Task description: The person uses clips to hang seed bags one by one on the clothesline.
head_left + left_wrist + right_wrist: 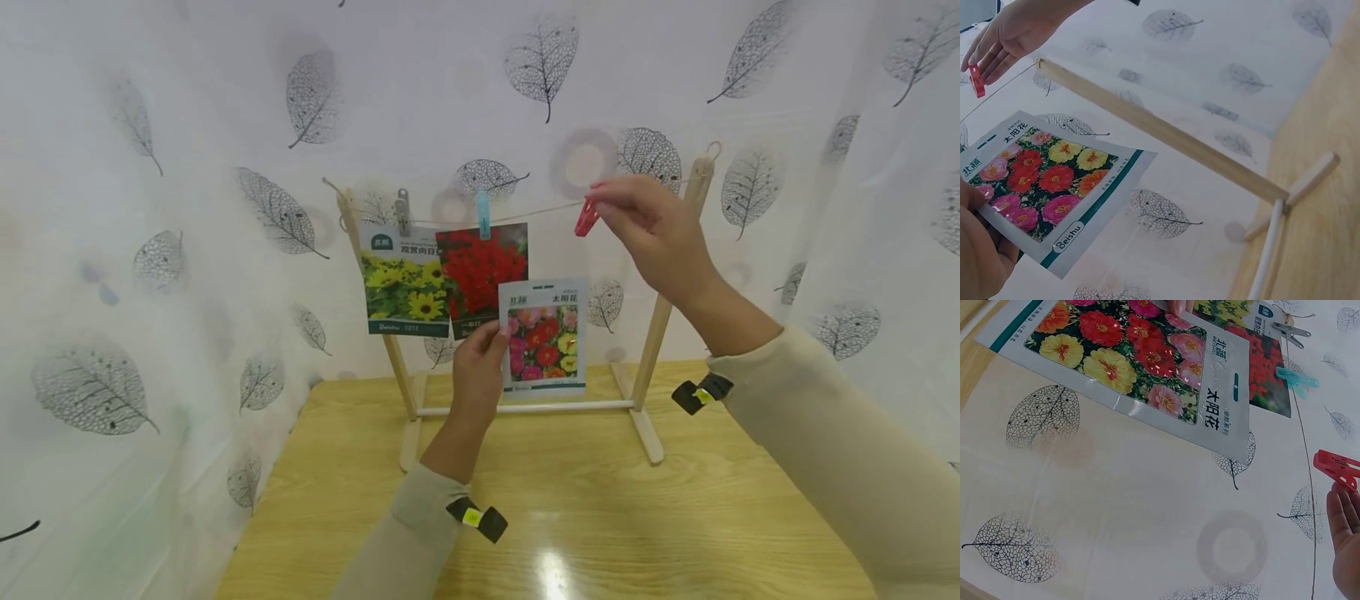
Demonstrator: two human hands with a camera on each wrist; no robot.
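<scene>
Between thumb and fingers my left hand (480,367) pinches the left edge of a white seed packet (543,337) printed with pink, red and yellow flowers. The packet is upright, below the string (543,212) and apart from it. My right hand (656,229) pinches a red clothespin (587,217) close to the string, right of the packet. Whether the pin touches the string I cannot tell. Left of it, a blue clothespin (483,215) holds a red-flower packet (480,262) on the string, and a grey clothespin (403,211) holds a yellow-flower packet (407,283).
A wooden frame with a left post (397,375), a right post (654,350) and a white bottom bar (566,407) stands on the wood-grain table (600,517). Behind it hangs a leaf-patterned white curtain (420,92).
</scene>
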